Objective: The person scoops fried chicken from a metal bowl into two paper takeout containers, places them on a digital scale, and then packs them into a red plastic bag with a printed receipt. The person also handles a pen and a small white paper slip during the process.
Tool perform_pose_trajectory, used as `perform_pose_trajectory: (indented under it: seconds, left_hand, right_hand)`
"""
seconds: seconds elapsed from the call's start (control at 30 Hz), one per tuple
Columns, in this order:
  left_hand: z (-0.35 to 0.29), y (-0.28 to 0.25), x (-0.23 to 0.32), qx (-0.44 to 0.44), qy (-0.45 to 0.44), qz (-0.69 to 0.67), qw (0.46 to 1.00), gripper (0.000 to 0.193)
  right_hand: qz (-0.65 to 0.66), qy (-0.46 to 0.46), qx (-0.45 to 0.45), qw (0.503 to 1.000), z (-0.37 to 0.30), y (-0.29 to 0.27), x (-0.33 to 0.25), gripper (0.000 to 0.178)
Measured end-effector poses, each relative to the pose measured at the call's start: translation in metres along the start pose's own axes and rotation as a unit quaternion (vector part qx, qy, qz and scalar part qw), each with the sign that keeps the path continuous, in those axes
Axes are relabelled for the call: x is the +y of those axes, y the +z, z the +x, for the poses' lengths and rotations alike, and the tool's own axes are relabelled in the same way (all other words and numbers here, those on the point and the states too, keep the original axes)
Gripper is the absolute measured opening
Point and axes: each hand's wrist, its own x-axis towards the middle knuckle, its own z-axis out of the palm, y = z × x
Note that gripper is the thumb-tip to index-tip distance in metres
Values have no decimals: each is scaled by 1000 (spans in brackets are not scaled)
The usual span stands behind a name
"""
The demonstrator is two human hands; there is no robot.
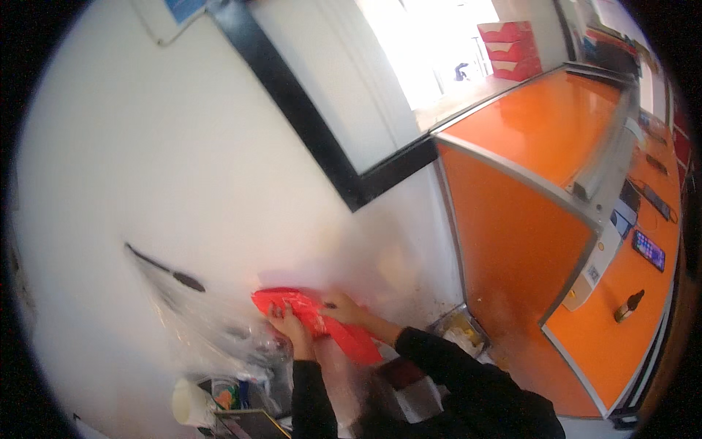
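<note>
A crumpled red plastic bag (357,345) is spread between my two hands, low in front of the white wall. With its fingers pressed on the near face of the red plastic, my left hand (292,329) grips the left part. My right hand (347,312) is closed on the upper edge, to the right of the left hand. A small dark spot shows by the right fingers, too blurred to name. The lower end of the bag hangs beside my right sleeve.
Clear plastic sheeting (208,322) hangs on the wall at left, above a white cylindrical container (189,402). An orange counter (512,219) stands at right, with a phone (648,250) and a small bottle (629,306) on it. Red boxes (510,51) are stacked by the window.
</note>
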Motion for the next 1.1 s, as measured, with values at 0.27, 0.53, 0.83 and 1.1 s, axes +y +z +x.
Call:
perform_pose_trajectory:
  seconds: [0.27, 0.53, 0.83, 1.1]
  left_hand:
    - [-123, 50, 64, -336, -1, 117, 935, 21]
    - [-244, -19, 54, -700, -32, 138, 700, 18]
    - [-331, -98, 111, -239, -176, -61, 953, 25]
    - [-430, -146, 122, -162, -180, -282, 928, 54]
  right_hand:
    - [178, 297, -99, 933, -102, -92, -91, 38]
    - [-235, -22, 57, 970, -214, -91, -197, 49]
    - [-273, 73, -48, 958, -280, -43, -228, 50]
    - [-222, 136, -102, 960, -339, -5, -248, 50]
